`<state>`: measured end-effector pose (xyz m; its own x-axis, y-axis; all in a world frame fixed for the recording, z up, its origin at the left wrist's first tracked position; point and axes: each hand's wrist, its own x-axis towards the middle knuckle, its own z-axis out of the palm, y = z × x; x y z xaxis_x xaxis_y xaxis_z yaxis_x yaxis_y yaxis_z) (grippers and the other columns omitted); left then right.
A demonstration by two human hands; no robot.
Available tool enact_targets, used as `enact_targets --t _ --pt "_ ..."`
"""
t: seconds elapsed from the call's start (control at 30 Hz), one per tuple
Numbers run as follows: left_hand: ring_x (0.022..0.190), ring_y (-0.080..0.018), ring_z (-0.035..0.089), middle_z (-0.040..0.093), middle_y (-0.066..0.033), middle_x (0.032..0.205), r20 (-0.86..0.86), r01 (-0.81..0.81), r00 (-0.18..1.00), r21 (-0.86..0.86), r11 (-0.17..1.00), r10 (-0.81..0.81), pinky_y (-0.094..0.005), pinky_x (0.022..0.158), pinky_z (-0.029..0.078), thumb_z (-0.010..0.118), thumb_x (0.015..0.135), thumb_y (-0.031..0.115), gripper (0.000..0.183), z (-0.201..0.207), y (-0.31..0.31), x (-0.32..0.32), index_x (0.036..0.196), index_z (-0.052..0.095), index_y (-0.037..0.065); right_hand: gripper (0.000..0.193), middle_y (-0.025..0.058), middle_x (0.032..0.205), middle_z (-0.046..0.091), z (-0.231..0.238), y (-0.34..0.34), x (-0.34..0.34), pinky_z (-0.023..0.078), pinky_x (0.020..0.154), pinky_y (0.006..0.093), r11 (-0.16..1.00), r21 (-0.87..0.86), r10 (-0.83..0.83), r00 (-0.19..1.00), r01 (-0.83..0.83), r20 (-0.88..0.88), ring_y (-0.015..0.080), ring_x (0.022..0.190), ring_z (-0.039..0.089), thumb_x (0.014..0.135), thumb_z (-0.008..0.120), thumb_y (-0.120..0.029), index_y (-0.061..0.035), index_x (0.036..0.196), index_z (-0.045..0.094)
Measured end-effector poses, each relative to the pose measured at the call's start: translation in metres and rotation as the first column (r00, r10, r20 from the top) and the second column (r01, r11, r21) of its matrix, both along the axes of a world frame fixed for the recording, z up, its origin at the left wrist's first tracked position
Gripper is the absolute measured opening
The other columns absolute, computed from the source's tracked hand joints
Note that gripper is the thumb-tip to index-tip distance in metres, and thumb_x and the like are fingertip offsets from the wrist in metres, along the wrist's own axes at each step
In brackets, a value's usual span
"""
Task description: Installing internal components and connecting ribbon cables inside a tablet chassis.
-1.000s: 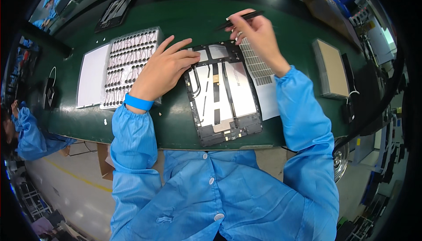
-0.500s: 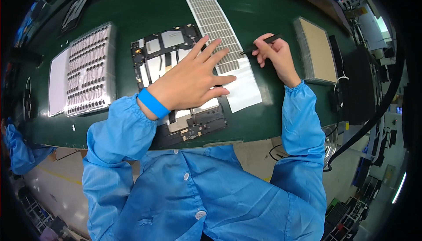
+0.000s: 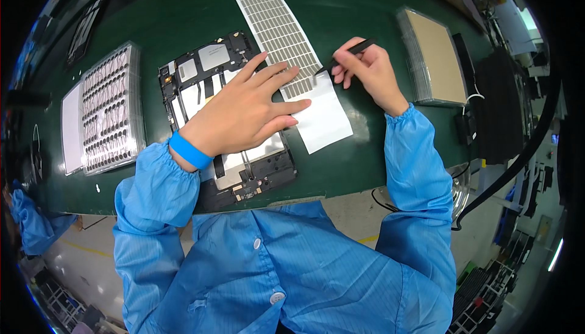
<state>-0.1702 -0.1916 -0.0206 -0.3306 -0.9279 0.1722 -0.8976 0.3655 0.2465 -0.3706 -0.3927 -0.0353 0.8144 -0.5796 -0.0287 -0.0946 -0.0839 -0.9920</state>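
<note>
At frame centre the left hand (image 3: 244,111) lies flat, fingers spread, on the open tablet (image 3: 228,120) on the green desk (image 3: 365,151). Right of it, the right hand (image 3: 365,72) pinches black tweezers (image 3: 344,56), tip on the sticker sheet (image 3: 286,41).

Green table (image 3: 183,11) — seemingly grey-gridded sheet (image 3: 277,23).

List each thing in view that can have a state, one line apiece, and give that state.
Opened tablet: back cover off, insides showing, lying flat.
Sticker sheet: flat; near end bare.
Left hand: fingers spread, pressing tablet and sheet.
Right hand: pinching black tweezers, tip at the sheet.
Parts tray: filled.
</note>
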Motion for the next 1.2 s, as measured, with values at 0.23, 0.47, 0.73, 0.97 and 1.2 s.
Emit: enact_targets --t 0.23,0.47,0.73,0.97,1.2 --pt "0.125 -0.0350 0.052 0.054 -0.0133 0.136 -0.148 -0.046 0.989 -0.145 0.988 0.024 -0.0516 0.113 0.036 0.057 0.096 0.023 0.035 0.018 0.010 0.021 0.130 0.062 0.016 0.026 0.0079 0.081 0.068 0.007 -0.007 0.032 0.051 0.057 0.0236 0.992 0.081 -0.108 0.987 0.098 0.123 0.0115 0.065 0.063 0.096 0.067 -0.024 0.0010 0.102 0.065" --pt "0.120 -0.0376 0.054 0.056 -0.0166 0.131 -0.244 -0.517 0.848 -0.193 0.834 0.470 -0.0431 0.104 0.044 0.063 0.090 0.012 0.037 0.001 0.039 0.058 0.126 0.057 0.003 0.030 0.0029 0.082 0.064 0.002 0.023 0.131 0.049 0.056 0.0203 0.992 0.066 0.094 0.980 -0.106 0.175 0.0072 0.065 0.059 0.096 0.068 -0.029 -0.0009 0.105 0.065" --pt "0.130 -0.0393 0.047 0.050 -0.0200 0.140 -0.198 -0.453 0.884 -0.141 0.880 0.423 -0.0499 0.114 0.032 0.057 0.096 0.018 0.040 0.001 0.035 0.059 0.132 0.051 0.002 0.036 0.0045 0.075 0.066 -0.017 0.020 0.141 0.050 0.053 0.0212 0.998 -0.014 0.062 0.979 -0.060 0.193 0.0086 0.061 0.062 0.093 0.072 -0.035 0.0011 0.095 0.067" --pt "0.130 -0.0400 0.047 0.051 -0.0184 0.139 -0.180 -0.439 0.892 -0.132 0.889 0.414 -0.0504 0.114 0.032 0.056 0.096 0.017 0.035 0.002 0.035 0.059 0.130 0.052 0.007 0.035 0.0039 0.074 0.065 -0.018 0.020 0.144 0.051 0.055 0.0209 0.993 -0.048 0.112 0.977 -0.105 0.180 0.0085 0.062 0.062 0.093 0.071 -0.035 -0.0004 0.096 0.067" --pt "0.132 -0.0391 0.047 0.052 -0.0144 0.141 -0.107 -0.423 0.906 -0.162 0.892 0.410 -0.0514 0.114 0.032 0.053 0.099 0.020 0.031 -0.001 0.035 0.057 0.128 0.061 0.013 0.034 0.0036 0.076 0.066 -0.018 0.024 0.140 0.051 0.054 0.0205 0.993 -0.074 0.100 0.979 -0.088 0.180 0.0081 0.064 0.063 0.094 0.071 -0.033 0.0005 0.099 0.066"
